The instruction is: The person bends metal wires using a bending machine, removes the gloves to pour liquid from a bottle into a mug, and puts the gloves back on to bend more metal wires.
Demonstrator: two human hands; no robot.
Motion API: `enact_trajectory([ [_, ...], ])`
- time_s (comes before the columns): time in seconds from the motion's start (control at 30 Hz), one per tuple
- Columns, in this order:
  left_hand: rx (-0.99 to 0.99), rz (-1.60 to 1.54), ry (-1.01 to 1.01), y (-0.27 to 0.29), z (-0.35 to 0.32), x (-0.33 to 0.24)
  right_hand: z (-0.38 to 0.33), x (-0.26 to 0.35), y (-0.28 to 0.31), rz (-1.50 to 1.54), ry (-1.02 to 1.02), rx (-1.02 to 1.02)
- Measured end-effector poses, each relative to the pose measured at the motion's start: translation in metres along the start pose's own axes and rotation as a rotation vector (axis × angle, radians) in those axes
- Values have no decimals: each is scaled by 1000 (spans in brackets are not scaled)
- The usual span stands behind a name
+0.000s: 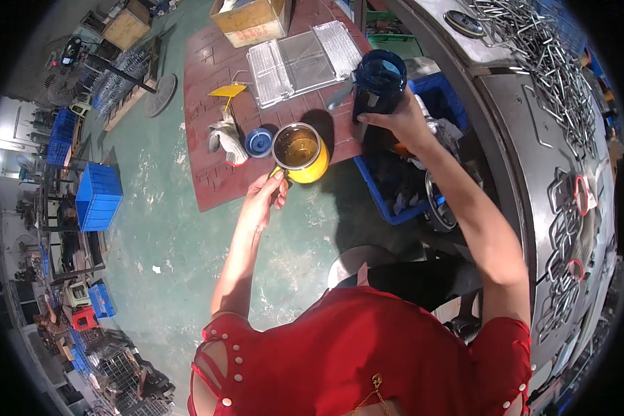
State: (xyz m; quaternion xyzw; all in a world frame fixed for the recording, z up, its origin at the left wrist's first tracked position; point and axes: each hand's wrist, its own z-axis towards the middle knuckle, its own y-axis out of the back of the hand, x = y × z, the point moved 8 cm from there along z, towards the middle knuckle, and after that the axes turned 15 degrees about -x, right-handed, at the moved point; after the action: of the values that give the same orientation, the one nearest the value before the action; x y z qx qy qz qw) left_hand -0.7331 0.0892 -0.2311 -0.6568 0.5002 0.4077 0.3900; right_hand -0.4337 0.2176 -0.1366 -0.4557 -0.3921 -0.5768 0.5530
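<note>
My left hand (263,199) is closed around the handle of a yellow mug (313,170) with a metal rim. A brownish liquid seems to sit inside the mug. To its right, my right hand (403,126) grips a dark blue see-through bottle (379,82), held up by the table's right edge. A pale bluish piece (340,96) sticks out from the bottle's left side; I cannot make out what it is. On the dark red table (211,191), left of the mug, are a round blue lid (258,142) and a whitish glove (227,141).
Wire mesh trays (301,62), a yellow scoop-like piece (227,91) and a cardboard box (256,26) occupy the table's far part. A blue crate (388,208) stands below on the right, beside a metal bench (516,132) with many bent rods. A fan (66,73) stands far left.
</note>
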Motion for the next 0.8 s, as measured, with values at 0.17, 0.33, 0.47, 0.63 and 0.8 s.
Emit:
enact_trajectory([
  [0.17,-4,-19,7,-12,31,9,23,-24,0,-199,92,-144],
  [0.33,1,-89,0,-14,53,7,36,-42,-11,-122,57,-159],
  [0.47,12,-42,44,-12,62,8,38,-55,-15,-21,-20,-139],
  [0.63,36,64,17,-8,63,6,32,-34,-15,-63,103,-140],
  [0.8,-66,28,38,20,74,9,-18,-5,18,-9,-111,-312],
])
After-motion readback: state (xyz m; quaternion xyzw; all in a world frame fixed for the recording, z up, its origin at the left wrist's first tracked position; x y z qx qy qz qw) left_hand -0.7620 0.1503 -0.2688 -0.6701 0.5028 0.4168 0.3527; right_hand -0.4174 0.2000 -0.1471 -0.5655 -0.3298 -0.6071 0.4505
